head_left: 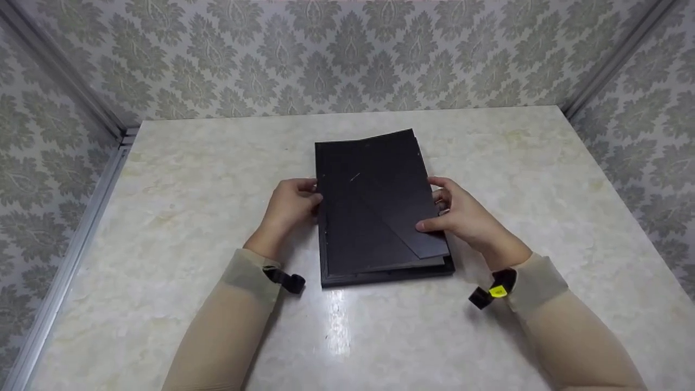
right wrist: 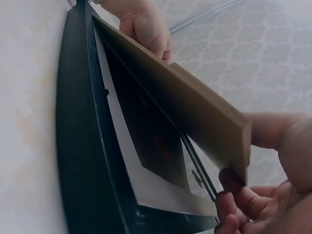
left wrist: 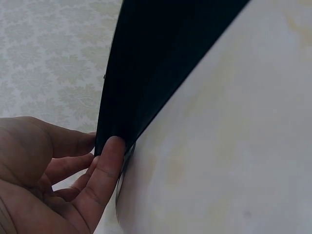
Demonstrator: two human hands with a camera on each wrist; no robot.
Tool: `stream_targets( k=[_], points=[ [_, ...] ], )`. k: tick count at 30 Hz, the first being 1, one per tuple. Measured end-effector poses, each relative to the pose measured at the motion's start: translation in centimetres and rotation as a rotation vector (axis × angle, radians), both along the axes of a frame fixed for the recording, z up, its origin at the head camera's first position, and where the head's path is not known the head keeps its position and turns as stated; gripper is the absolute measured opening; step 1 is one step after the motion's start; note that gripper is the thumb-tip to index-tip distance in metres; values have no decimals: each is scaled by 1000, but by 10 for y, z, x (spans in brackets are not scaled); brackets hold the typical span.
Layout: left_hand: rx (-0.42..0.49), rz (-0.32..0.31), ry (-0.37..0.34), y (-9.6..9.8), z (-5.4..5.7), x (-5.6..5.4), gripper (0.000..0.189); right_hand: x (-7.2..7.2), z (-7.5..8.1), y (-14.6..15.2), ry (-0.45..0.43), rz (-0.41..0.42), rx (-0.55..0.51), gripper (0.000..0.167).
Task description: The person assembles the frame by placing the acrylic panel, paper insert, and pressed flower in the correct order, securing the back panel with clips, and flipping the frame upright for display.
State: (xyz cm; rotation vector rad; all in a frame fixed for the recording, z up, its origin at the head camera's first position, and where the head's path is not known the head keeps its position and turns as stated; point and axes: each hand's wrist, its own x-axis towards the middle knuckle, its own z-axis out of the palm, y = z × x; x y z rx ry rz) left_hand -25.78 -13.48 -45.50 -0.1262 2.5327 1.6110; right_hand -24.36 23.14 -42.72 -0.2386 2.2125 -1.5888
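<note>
One right grip (head_left: 462, 215) pinching tilted, brown-edged backboard (head_left: 374, 201); left grip (head_left: 292, 205) holding black frame (head_left: 388, 279)

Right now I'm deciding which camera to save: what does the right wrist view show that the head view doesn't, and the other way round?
Only the right wrist view: the brown underside of the backing board, and a dark panel inside the picture frame.
Only the head view: the easel stand on the board's black face, and a yellow tag.
Both: frame, board, left hand, right hand, marbled tabletop and patterned wallpaper.
</note>
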Motion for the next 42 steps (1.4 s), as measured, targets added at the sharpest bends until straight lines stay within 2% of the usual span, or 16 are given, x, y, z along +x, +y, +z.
stream_targets(
  k=[13,24,31,35,42],
  points=[
    [1,1,-8,2,0,1,49,-4,-12,-2,56,-23,151,112],
    [-34,-12,0,0,2,2,49,-5,-17,-6,19,-37,146,112],
    [-27,-14,5,0,0,1,48,-7,-19,-4,-25,-12,107,112],
    [-39,-10,12,0,0,1,48,-6,-19,-5,16,-26,181,111],
    [-21,-9,-21,1,0,0,49,-4,-18,-5,94,-23,279,110]
  ],
)
